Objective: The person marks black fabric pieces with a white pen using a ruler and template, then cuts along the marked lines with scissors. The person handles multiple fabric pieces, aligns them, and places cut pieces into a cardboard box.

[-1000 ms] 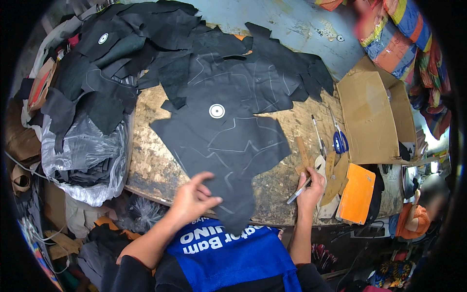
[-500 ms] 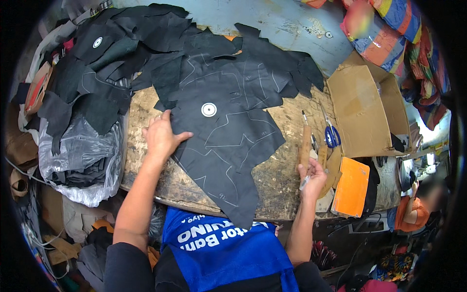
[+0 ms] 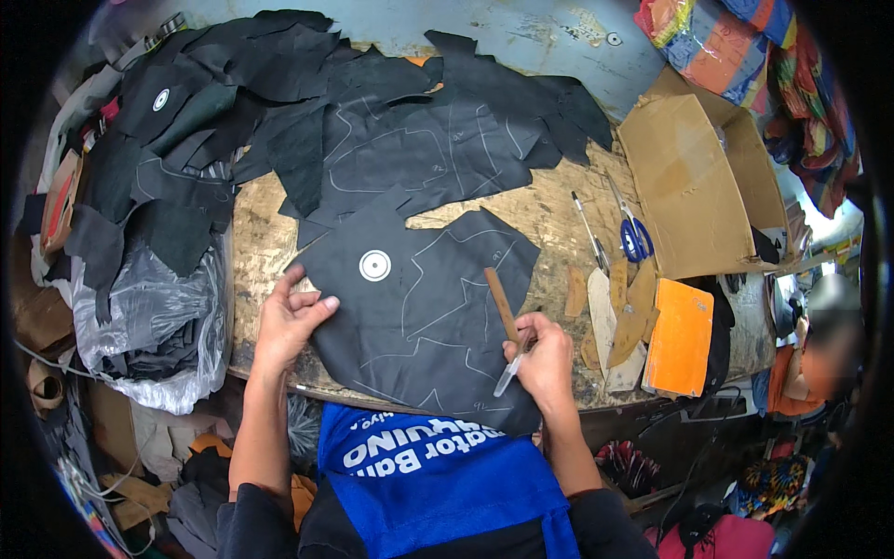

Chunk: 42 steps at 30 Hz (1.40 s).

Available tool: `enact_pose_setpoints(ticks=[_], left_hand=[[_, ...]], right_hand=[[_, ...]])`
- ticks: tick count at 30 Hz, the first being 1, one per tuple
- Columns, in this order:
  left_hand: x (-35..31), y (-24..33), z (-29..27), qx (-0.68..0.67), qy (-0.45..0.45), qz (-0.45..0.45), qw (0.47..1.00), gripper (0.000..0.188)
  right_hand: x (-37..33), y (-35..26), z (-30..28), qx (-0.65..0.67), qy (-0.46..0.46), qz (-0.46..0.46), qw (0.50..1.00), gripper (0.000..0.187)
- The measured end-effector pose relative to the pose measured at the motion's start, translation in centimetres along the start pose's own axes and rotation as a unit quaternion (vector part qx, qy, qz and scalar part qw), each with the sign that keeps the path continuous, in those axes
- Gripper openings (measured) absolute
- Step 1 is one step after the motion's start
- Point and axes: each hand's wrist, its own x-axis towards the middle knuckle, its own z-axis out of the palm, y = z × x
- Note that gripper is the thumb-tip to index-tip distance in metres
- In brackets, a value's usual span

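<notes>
A large black leather piece (image 3: 372,317) with pale drawn outlines and a white round disc lies across the table, its near part reaching over the front edge. My left hand (image 3: 287,321) rests at its left edge, thumb and forefinger apart. Above the leather's right part, my right hand (image 3: 548,359) is closed around a narrow brown strip (image 3: 500,303) that points away from me. In the same hand is a slim translucent pen (image 3: 508,374), slanting down toward the leather.
More black leather (image 3: 400,158) covers the table's far side. To the right are brown pattern pieces (image 3: 636,307), blue-handled scissors (image 3: 637,239), an orange block (image 3: 677,335) and an open cardboard box (image 3: 684,186). A clear plastic bag (image 3: 158,317) hangs at left; another person (image 3: 805,377) sits far right.
The marked leather has slid toward me and turned, opening a gap from the leather behind. My right hand has moved left over it with the strip and pen. My left hand has come nearer.
</notes>
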Motion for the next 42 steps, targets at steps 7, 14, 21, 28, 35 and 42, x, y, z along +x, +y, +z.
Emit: enact_pose_setpoints(ticks=[7,14,21,28,35,42], left_hand=[[-1.4,0.7,0.0,0.279,-0.103,0.168,0.94,0.067],[-0.6,0.0,-0.4,0.264,-0.009,0.25,0.931,0.063],[1.2,-0.8,-2.5,0.303,-0.038,0.142,0.942,0.067],[0.8,-1.3,-5.0,0.231,-0.011,0.153,0.961,0.067],[1.9,-1.6,-6.9,0.314,0.035,0.173,0.933,0.041],[-0.1,-0.6,-7.6,0.144,-0.114,0.064,0.981,0.065]], right_hand=[[-0.8,1.3,-0.7,0.067,-0.081,0.018,0.994,0.032],[6.3,2.7,-1.0,0.319,-0.087,0.019,0.943,0.031],[7.3,4.6,-3.8,0.384,-0.008,0.069,0.921,0.034],[2.8,5.5,-3.9,0.402,-0.11,0.083,0.905,0.039],[2.4,6.6,-2.4,0.364,-0.032,0.048,0.93,0.039],[1.8,5.8,-1.6,0.449,-0.045,0.04,0.892,0.035]])
